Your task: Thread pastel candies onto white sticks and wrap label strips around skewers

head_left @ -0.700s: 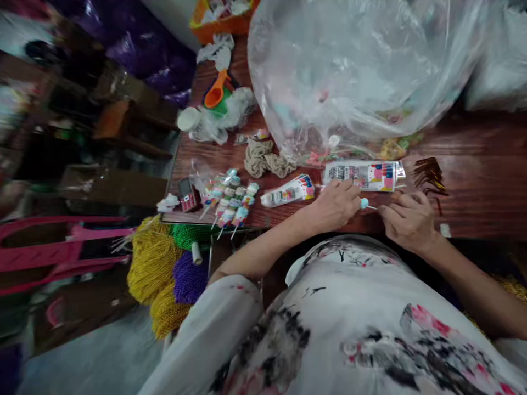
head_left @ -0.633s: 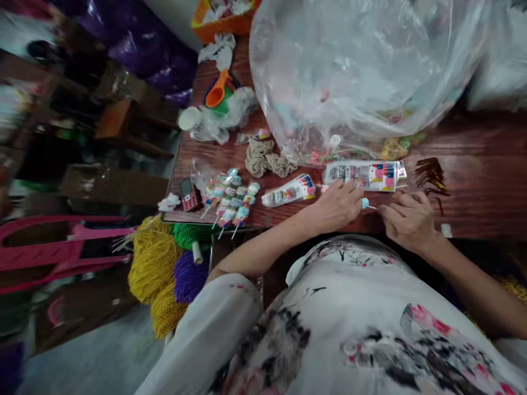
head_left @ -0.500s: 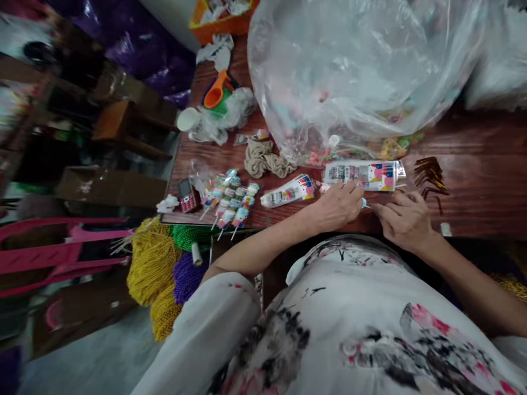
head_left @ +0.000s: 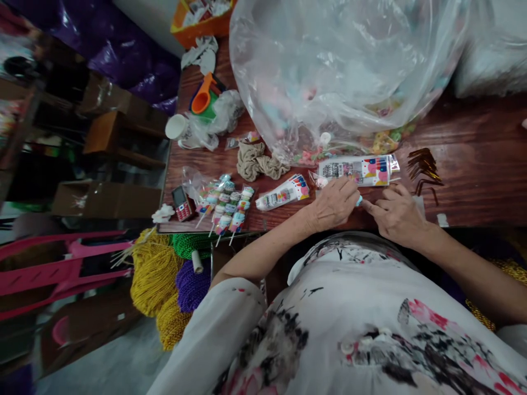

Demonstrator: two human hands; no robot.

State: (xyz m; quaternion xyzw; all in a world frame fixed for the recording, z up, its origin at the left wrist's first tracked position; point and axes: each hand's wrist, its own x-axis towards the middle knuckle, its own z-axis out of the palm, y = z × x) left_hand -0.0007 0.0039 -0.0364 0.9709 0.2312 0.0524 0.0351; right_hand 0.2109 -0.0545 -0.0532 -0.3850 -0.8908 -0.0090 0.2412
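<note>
My left hand (head_left: 335, 203), fingers bent and closed, grips a small light blue candy (head_left: 359, 201) near the table's front edge. Facing it, my right hand (head_left: 397, 215) is closed with its fingertips almost against the candy. Its fingers hide most of the white stick that showed between the hands earlier. Just beyond both hands lies a stack of printed clear bags (head_left: 374, 170). A second fan of printed bags (head_left: 284, 193) rests left of my left hand. Further left, several wrapped candy skewers (head_left: 229, 206) lie side by side with white sticks toward me.
A huge clear plastic bag (head_left: 346, 71) of candies fills the table's back. Bronze twist ties (head_left: 424, 164) lie right. On the left are a beige cloth (head_left: 257, 162), a mobile phone (head_left: 182, 203), an orange scoop (head_left: 201, 100) and a white cup (head_left: 177, 127). Yellow cord bundles (head_left: 154, 274) sit below the edge.
The hands have drawn closer together, so the white stick between them is no longer visible. The view has shifted slightly, moving the tabletop things left.
</note>
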